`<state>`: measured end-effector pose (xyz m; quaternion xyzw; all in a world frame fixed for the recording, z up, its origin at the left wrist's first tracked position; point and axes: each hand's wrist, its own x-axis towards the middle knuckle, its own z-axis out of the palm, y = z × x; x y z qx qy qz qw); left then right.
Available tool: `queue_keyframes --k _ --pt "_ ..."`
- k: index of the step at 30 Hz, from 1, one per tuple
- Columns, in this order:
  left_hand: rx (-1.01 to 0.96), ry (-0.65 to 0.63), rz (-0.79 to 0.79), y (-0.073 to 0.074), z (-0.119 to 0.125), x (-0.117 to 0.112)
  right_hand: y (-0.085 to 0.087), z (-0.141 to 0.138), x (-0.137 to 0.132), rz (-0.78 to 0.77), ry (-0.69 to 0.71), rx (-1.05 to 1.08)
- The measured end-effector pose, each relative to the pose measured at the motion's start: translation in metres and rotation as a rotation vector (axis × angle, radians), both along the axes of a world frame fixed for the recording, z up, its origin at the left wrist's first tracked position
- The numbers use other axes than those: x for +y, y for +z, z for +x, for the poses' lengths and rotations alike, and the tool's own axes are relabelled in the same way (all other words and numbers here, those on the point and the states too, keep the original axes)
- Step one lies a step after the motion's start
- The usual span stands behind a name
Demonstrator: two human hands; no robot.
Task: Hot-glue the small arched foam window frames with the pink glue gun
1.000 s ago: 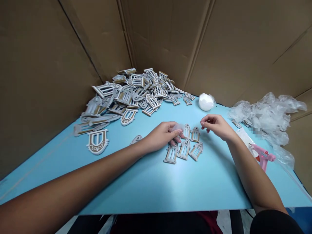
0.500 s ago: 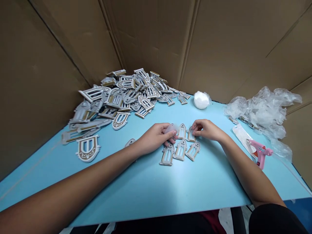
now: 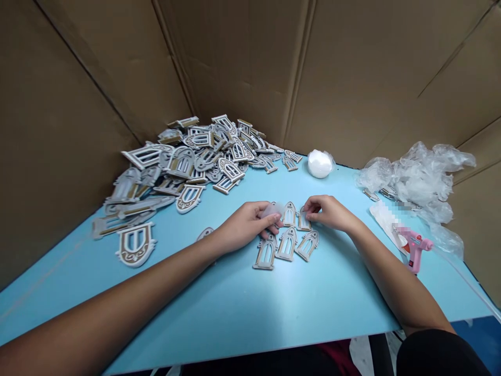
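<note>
Several small arched window cut-outs (image 3: 287, 243) lie in a loose group at the middle of the light blue table (image 3: 250, 308). My left hand (image 3: 245, 225) rests at their left edge, fingers curled round a small translucent piece (image 3: 271, 210). From the right, my right hand (image 3: 329, 212) has its fingertips pinched on the upper right cut-out (image 3: 303, 221) of the group.
A big heap of grey and gold window and shield cut-outs (image 3: 188, 162) fills the back left. A white wad in plastic (image 3: 320, 163) sits at the back. Crumpled clear bags (image 3: 418, 180), a white packet (image 3: 385, 219) and a pink glue gun (image 3: 414, 245) lie right. Cardboard walls surround the table.
My right hand has come down and left from above the table onto the upper right cut-out. My left hand has stayed in place with the translucent piece.
</note>
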<state>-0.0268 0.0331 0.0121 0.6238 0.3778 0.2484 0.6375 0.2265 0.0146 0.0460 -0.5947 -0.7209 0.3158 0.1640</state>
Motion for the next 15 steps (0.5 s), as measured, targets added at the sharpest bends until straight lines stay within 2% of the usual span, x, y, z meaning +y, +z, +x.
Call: queue_keyframes --k 6,15 --pt "0.008 -0.012 0.051 0.0015 -0.0015 0.0000 0.0002 -0.0060 -0.0043 0.052 0.004 -0.095" --pt "-0.007 -0.028 0.036 0.0008 0.0011 -0.0010 0.0022 -0.0094 -0.0065 0.104 -0.029 -0.216"
